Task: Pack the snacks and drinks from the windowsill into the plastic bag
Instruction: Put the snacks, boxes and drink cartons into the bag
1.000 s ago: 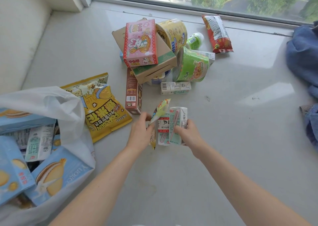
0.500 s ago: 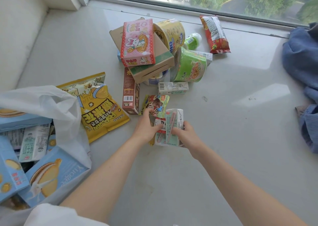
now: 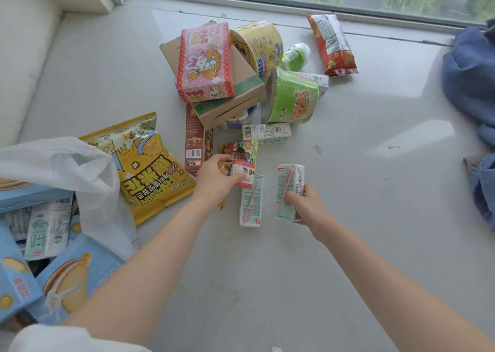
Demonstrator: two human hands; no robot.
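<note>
My right hand (image 3: pixel 304 203) grips a pale green drink carton (image 3: pixel 290 188) standing upright on the windowsill. My left hand (image 3: pixel 215 181) holds a small red-and-white carton (image 3: pixel 243 170) together with a colourful snack packet (image 3: pixel 241 150). Between the hands a second pale green carton (image 3: pixel 251 201) lies flat. The white plastic bag (image 3: pixel 67 169) gapes open at the left, with blue biscuit boxes (image 3: pixel 72 274) and a drink carton (image 3: pixel 47 232) inside. A yellow popcorn bag (image 3: pixel 147 164) lies beside it.
Further back lies a pile: a pink rabbit box (image 3: pixel 205 62) on a cardboard box (image 3: pixel 235 97), a brown box (image 3: pixel 194 140), yellow (image 3: pixel 261 47) and green (image 3: pixel 293 97) noodle cups, a white carton (image 3: pixel 266 132), a green bottle (image 3: pixel 294 55), a red packet (image 3: pixel 332 43). Blue cloth (image 3: pixel 471 83) at right.
The two green cartons held together have been separated: my right hand moved right with one, the other now lies flat. My left hand now holds the small red-and-white carton with the packet.
</note>
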